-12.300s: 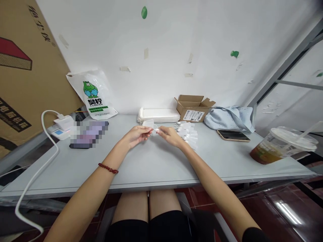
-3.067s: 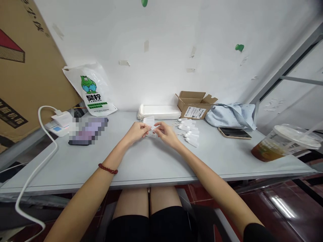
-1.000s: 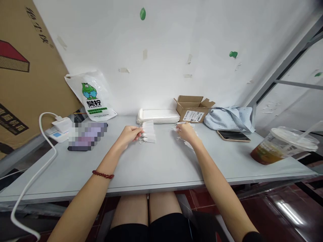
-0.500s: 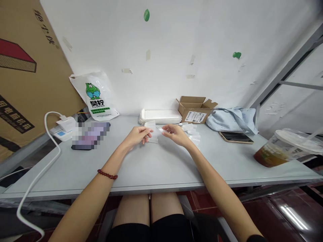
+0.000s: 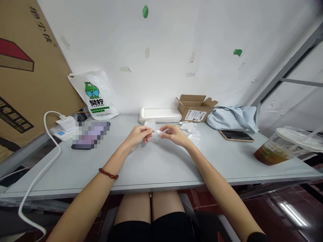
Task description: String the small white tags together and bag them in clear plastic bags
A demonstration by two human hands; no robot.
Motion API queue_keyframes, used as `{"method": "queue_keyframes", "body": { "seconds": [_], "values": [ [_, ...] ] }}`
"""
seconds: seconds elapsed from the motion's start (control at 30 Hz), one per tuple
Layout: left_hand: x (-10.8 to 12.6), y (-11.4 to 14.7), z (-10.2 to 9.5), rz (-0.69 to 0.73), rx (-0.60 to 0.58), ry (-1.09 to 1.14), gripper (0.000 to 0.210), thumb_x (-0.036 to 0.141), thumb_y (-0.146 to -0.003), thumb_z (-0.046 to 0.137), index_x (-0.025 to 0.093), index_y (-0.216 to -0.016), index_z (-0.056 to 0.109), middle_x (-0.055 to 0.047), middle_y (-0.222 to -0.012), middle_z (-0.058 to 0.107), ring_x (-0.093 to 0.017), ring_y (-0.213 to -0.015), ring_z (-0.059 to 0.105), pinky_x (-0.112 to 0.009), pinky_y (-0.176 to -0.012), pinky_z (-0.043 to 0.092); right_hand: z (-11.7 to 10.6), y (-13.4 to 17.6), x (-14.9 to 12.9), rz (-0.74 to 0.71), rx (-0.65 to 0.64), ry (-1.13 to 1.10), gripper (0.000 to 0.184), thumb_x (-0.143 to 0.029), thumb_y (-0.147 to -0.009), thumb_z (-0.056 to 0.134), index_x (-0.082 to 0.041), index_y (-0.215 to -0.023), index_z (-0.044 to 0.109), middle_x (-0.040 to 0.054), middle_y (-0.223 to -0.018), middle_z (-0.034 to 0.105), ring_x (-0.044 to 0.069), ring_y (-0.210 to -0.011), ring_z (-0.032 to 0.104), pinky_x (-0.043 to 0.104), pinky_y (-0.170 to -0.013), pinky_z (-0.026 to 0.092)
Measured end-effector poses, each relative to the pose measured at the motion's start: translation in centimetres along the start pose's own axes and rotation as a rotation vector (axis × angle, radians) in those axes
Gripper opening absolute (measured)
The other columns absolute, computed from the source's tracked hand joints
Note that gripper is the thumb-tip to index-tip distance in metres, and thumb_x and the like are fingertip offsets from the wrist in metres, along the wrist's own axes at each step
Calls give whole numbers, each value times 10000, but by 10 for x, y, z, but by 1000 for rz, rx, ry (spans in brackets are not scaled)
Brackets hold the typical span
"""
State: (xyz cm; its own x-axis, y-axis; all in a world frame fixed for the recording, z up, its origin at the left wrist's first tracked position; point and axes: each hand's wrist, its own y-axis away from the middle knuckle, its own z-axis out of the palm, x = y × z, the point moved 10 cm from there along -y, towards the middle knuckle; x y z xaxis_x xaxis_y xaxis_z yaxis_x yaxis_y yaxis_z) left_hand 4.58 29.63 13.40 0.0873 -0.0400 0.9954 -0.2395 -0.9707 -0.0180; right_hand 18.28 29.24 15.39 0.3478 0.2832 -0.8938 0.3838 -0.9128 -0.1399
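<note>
My left hand (image 5: 141, 136) and my right hand (image 5: 173, 134) come together over the middle of the desk, pinching a small white piece (image 5: 157, 132) between them. The left fingertips grip its thin end, too small to make out. On its other side, the right thumb and forefinger are closed on the white body. Behind the left fingers lie translucent plastic pieces (image 5: 150, 125), partly hidden by that hand. More small white tag-like pieces (image 5: 193, 132) lie in a loose group just beyond my right hand.
A white stack of flat packs (image 5: 160, 115) and an open cardboard box (image 5: 194, 109) stand along the wall. At right are a phone (image 5: 236, 135), a blue cloth bag (image 5: 230, 118) and a drink cup (image 5: 276, 151). A charger (image 5: 66, 125) with a white cable sits at left.
My right hand has moved slightly left, bringing the white piece up to the left fingertips. The gap between the two hands has narrowed.
</note>
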Motion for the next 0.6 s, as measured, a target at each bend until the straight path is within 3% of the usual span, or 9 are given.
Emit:
{"method": "queue_keyframes", "body": {
  "seconds": [0.6],
  "values": [
    [-3, 1, -2, -47, -8, 129, 238, 355, -697, 679, 132, -681, 597, 14, -598, 533, -65, -468, 458, -226, -457, 327, 4, 3, -3, 10, -56, -50, 296, -379, -732, 650, -164, -926, 585, 27, -702, 674, 175, -703, 626, 261, -560, 355]
  ]
}}
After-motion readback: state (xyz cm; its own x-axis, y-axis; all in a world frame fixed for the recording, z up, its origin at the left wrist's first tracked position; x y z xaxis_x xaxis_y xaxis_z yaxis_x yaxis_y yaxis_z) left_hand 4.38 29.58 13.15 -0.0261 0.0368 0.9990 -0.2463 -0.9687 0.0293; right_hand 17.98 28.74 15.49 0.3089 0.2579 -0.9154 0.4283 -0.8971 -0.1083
